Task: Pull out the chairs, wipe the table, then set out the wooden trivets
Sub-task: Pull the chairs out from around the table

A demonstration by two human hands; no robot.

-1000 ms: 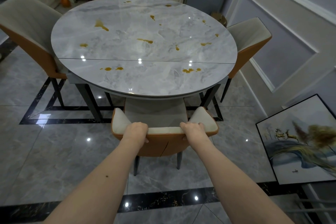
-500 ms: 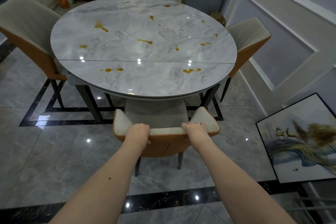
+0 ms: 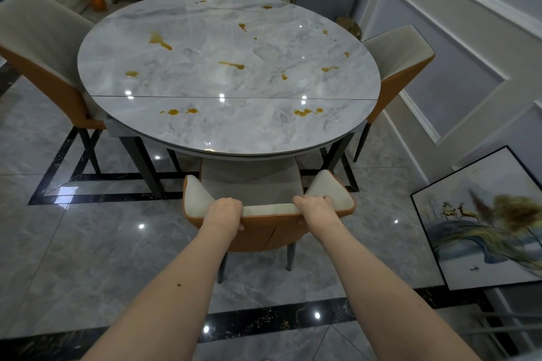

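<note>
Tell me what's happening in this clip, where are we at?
A person stands at a round marble table and grips the top of the nearest chair's backrest with both hands, left hand and right hand. The chair's seat is partly tucked under the table edge. Three other chairs stand close against the table. The tabletop carries yellow-brown spills, so no wiping has happened yet, and no trivets are in view.
</note>
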